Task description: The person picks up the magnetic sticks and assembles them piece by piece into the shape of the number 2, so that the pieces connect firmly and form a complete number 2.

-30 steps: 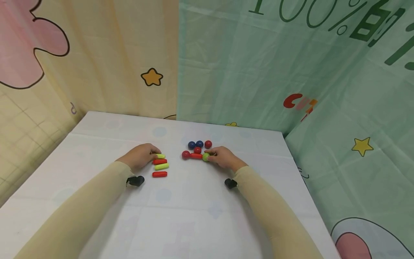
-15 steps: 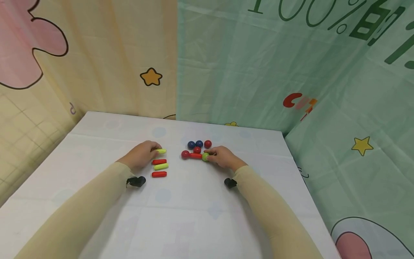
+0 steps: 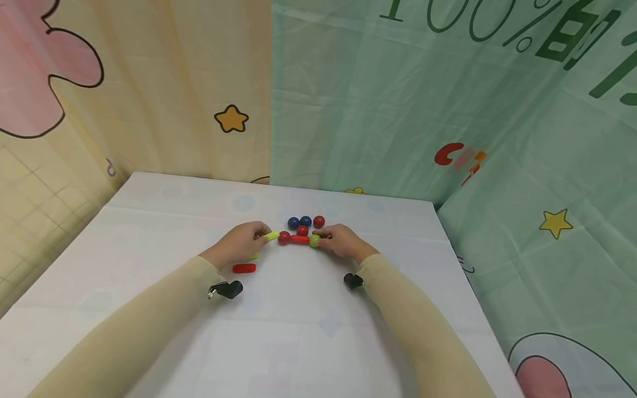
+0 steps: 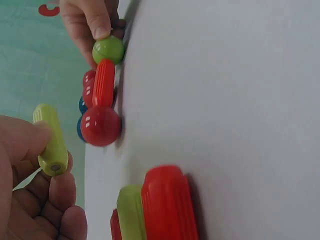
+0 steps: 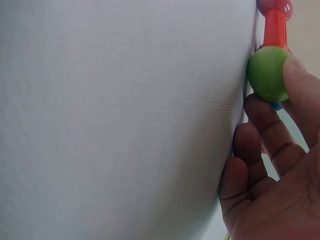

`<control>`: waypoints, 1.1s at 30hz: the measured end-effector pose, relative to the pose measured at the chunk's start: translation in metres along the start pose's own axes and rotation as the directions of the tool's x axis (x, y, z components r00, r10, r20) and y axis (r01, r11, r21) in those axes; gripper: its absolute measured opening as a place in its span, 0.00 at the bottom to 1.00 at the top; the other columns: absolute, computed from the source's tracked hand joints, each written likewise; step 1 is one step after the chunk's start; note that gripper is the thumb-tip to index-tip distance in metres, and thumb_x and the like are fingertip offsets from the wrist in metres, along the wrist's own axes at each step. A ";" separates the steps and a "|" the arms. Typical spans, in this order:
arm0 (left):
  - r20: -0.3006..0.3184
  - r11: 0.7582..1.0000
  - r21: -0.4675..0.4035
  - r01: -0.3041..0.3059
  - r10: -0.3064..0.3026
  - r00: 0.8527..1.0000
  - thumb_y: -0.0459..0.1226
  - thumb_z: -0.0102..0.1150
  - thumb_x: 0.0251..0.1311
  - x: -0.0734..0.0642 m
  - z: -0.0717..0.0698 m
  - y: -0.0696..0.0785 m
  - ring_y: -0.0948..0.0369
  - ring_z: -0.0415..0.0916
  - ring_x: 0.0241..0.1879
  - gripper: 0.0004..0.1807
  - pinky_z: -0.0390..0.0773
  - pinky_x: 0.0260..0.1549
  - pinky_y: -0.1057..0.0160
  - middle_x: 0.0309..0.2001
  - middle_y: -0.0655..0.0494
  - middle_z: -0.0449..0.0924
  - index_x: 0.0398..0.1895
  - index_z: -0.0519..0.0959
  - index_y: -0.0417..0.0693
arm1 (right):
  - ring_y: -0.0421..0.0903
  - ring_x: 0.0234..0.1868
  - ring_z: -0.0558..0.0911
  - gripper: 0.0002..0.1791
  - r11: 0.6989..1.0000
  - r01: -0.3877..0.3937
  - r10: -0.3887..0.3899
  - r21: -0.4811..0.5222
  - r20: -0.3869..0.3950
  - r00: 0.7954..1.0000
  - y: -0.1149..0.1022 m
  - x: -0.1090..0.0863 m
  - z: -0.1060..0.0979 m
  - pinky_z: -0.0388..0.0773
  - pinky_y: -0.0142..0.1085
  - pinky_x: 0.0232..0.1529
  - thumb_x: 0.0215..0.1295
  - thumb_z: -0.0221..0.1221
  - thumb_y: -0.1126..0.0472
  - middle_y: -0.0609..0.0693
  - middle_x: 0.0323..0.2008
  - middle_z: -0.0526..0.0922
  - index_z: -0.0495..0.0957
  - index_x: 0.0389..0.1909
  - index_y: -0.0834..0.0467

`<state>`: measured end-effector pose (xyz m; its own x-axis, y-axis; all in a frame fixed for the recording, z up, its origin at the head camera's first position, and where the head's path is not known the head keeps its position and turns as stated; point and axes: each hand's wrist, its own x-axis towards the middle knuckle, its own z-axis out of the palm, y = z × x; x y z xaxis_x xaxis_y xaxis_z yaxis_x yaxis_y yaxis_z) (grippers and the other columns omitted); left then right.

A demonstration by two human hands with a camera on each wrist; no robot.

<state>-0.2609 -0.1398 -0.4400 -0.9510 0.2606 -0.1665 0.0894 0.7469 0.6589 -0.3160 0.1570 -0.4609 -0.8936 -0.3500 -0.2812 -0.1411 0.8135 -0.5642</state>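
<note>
Between thumb and fingers, my left hand [image 3: 244, 241] pinches a yellow-green ridged rod [image 4: 52, 142] with a small metal disc in its end. In the head view the rod's tip is right at a red ball [image 3: 283, 237]. That ball sits on one end of a red ridged rod [image 3: 299, 239], and a green ball [image 5: 269, 74] is on the other end. My right hand [image 3: 343, 243] holds the green ball between thumb and fingers. Below my left hand lie a red rod [image 3: 244, 268] and another yellow-green rod [image 4: 131, 212]; a further red rod [image 4: 115, 225] shows only in part.
Behind the joined piece stand two blue balls [image 3: 299, 221], a red ball [image 3: 319, 221] and a nearer red ball [image 3: 302, 230]. All rest on a white-covered table [image 3: 298, 331]. Printed curtains [image 3: 348, 110] hang along its back and right side.
My left hand has picked the yellow-green rod from the far end of the row and carried it right to the red ball. My right hand stays on the green ball.
</note>
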 end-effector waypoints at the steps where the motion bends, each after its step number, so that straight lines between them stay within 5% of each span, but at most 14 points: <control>1: 0.001 1.000 0.001 -0.007 0.007 1.000 0.42 0.58 0.77 0.000 0.003 0.003 0.52 0.75 0.49 0.18 0.78 0.54 0.53 0.53 0.48 0.81 0.65 0.78 0.48 | 0.49 0.53 0.77 0.22 1.000 -0.003 0.003 0.001 0.001 1.000 0.000 0.000 0.000 0.80 0.42 0.59 0.76 0.63 0.52 0.49 0.62 0.84 0.80 0.69 0.45; 9: 0.016 0.998 -0.003 -0.068 0.068 0.998 0.43 0.57 0.77 -0.002 0.026 0.023 0.52 0.78 0.53 0.22 0.78 0.59 0.48 0.54 0.50 0.84 0.70 0.77 0.53 | 0.49 0.52 0.77 0.22 1.000 -0.023 0.023 0.011 0.006 1.000 -0.001 0.001 0.000 0.80 0.42 0.58 0.76 0.63 0.52 0.50 0.63 0.84 0.81 0.68 0.44; 19: 0.067 0.996 -0.085 -0.012 0.018 0.998 0.42 0.62 0.73 0.003 0.047 0.040 0.57 0.78 0.38 0.21 0.77 0.36 0.63 0.42 0.53 0.83 0.66 0.79 0.47 | 0.48 0.52 0.77 0.22 1.000 -0.003 0.003 0.015 0.010 1.000 0.000 0.002 -0.001 0.79 0.43 0.62 0.76 0.63 0.52 0.49 0.63 0.84 0.81 0.68 0.46; 33: 0.109 0.982 -0.185 0.040 -0.020 0.994 0.43 0.65 0.72 0.009 0.070 0.054 0.60 0.84 0.35 0.22 0.83 0.42 0.61 0.36 0.56 0.88 0.65 0.79 0.43 | 0.47 0.47 0.77 0.21 1.000 -0.008 0.008 0.013 0.011 1.000 0.002 0.005 -0.003 0.77 0.35 0.46 0.75 0.64 0.52 0.48 0.61 0.85 0.83 0.66 0.45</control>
<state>-0.2445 -0.0541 -0.4568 -0.9147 0.3110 -0.2581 -0.0046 0.6307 0.7760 -0.3223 0.1581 -0.4611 -0.8898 -0.3486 -0.2944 -0.1282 0.8102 -0.5720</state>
